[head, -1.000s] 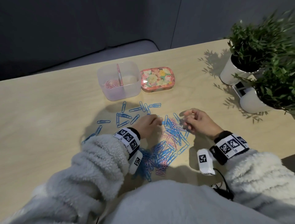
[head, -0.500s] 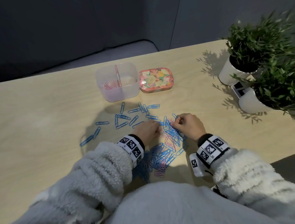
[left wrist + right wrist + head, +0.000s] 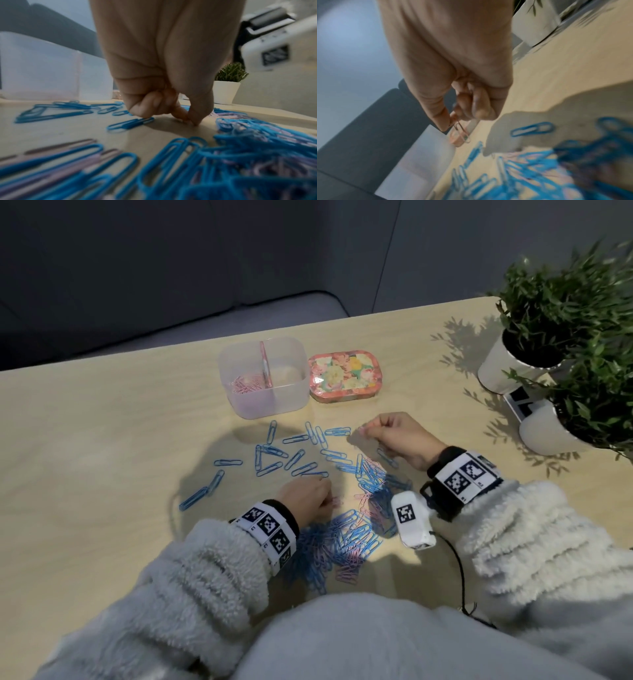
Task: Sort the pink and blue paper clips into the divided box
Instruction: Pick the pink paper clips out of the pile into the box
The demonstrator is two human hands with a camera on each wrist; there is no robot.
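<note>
The clear divided box (image 3: 236,392) stands at the back of the table with pink clips (image 3: 245,383) in its left compartment. My right hand (image 3: 368,431) is raised between the pile and the box, thumb and forefinger pinching a pink paper clip (image 3: 460,129). My left hand (image 3: 327,494) is curled, fingertips down on the table at the left edge of the mixed pile (image 3: 359,522). In the left wrist view its thumb and forefinger (image 3: 190,120) meet on bare wood, and no clip shows between them. Loose blue clips (image 3: 274,455) lie spread in front of the box.
A floral tin (image 3: 344,374) sits right of the box. Two white potted plants (image 3: 503,371) (image 3: 555,429) stand at the table's right edge. The table's far edge runs just behind the box, with a dark sofa beyond.
My right hand dipped into the pile, then rose and moved toward the box with a pink clip. My left hand stayed at the pile's left edge, shifting slightly toward me.
</note>
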